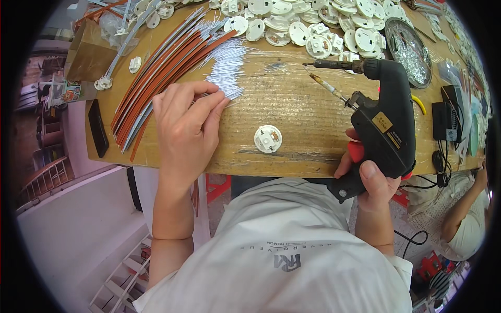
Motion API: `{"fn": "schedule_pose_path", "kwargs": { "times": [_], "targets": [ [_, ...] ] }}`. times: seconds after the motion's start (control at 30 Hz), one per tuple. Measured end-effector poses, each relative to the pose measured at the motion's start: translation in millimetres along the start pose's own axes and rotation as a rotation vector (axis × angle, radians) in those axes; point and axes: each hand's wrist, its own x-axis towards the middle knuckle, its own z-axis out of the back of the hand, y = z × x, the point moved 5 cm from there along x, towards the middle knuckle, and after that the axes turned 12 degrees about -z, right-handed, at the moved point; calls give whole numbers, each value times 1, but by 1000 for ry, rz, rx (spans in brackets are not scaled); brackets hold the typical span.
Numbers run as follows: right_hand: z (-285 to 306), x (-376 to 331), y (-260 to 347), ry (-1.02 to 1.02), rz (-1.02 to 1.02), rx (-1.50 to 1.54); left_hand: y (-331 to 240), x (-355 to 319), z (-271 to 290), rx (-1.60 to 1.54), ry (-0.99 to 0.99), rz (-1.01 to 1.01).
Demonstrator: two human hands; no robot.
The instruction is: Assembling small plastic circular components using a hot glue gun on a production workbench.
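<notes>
My left hand (185, 130) is closed in a pinch at the near end of a heap of thin white wires (227, 65), its fingertips on a wire. Beside it lies a long fanned bundle of brown and grey strips (162, 68). My right hand (377, 188) grips the handle of a black soldering gun (389, 115) with a red trigger, fingers at the trigger. The gun's dark tip and a thin brownish tube below it point left over the table. Between my hands, near the table's front edge, sits one round white plastic part (268, 139), apart from both.
Many similar white round parts (318, 46) are piled along the back of the wooden table (292, 115). A round dark tray (409, 52) with shiny bits stands at back right, near a black power adapter (446, 120). At left lie a phone-like black slab (98, 128) and a cardboard box (88, 55).
</notes>
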Motion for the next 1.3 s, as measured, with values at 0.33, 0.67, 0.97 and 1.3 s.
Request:
{"fn": "schedule_pose_path", "kwargs": {
  "times": [0.33,0.67,0.97,1.3],
  "targets": [
    [2,0,0,23,-15,-50,-6,-6,6,-346,-193,146],
    [1,-4,0,18,-28,-72,-40,-25,-4,-638,-148,340],
    [12,-32,4,52,-167,-116,-40,-32,-15,-615,-113,264],
    [7,-22,5,181,-45,-314,-36,-34,-18,-659,-212,351]
  ]
}}
